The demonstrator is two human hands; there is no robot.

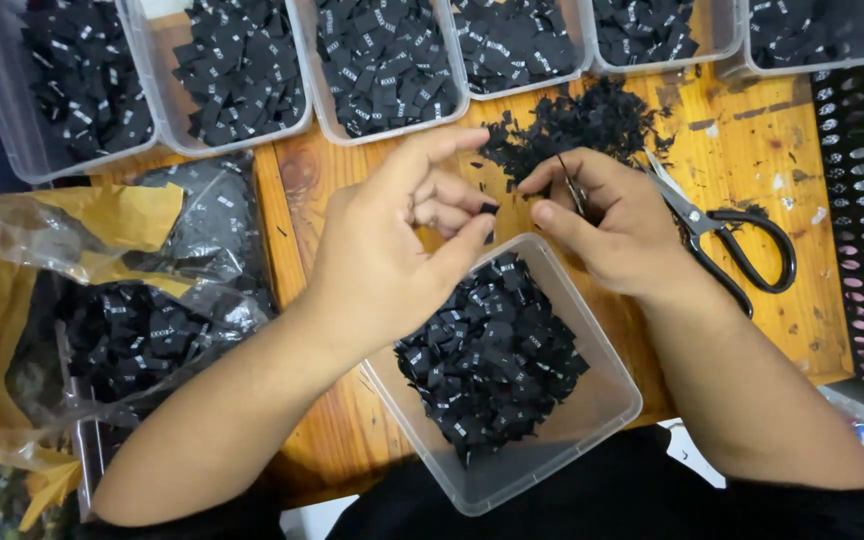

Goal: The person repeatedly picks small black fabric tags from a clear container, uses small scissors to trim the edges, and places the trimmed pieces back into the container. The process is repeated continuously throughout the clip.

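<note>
Two bare hands meet above a clear square plastic tub (592,400) of small black woven labels (492,360) (near edge of the wooden table (752,160)). Left hand (392,250) pinches one black label (490,209) between thumb and forefinger; right hand (602,225) grips small metal snips (574,190).

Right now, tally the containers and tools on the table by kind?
Clear plastic tubs along the top: 6, first at
Clear plastic tub near the hands: 1
Plastic bags of labels: 1
Black-handled scissors: 1
Small snips in the right hand: 1
Total: 10
</note>
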